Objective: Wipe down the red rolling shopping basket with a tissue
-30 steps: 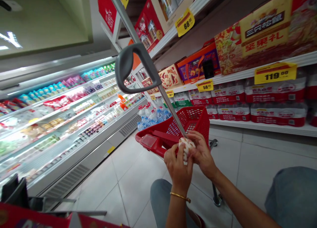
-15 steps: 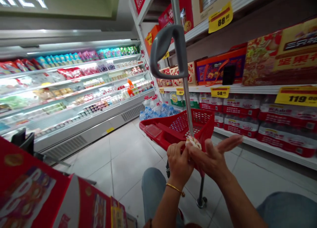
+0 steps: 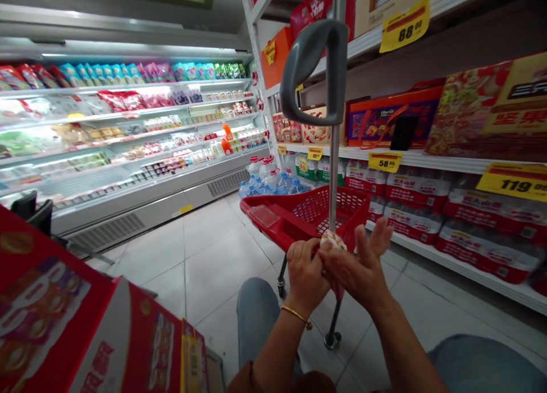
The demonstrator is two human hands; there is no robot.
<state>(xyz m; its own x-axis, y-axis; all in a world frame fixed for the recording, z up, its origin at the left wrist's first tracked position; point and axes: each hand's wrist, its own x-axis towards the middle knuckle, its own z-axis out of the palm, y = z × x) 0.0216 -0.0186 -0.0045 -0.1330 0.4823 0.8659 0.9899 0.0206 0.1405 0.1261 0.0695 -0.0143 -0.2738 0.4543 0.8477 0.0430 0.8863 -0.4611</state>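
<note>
A small white-and-pink wrapped item (image 3: 333,240) sits between my two hands, mostly hidden by them, and I cannot tell what it is. My left hand (image 3: 305,278), with a gold bangle (image 3: 296,316) on the wrist, is shut on it. My right hand (image 3: 359,266) presses against it from the right with its fingers spread apart. Both hands are just in front of a red shopping trolley basket (image 3: 273,217) and beside its thin metal pole, which ends in a grey curved handle (image 3: 314,68).
A lit refrigerated display case (image 3: 128,136) runs along the left. Shelves on the right hold shrink-wrapped bottled water (image 3: 414,222) and gift boxes with yellow price tags. A red printed box (image 3: 43,319) fills the lower left. My denim-covered knees (image 3: 252,319) show below, above a tiled floor.
My right hand has opened, its fingers now spread away from the wrapped item. The view has swung and levelled, and the red box at lower left fills more of the frame.
</note>
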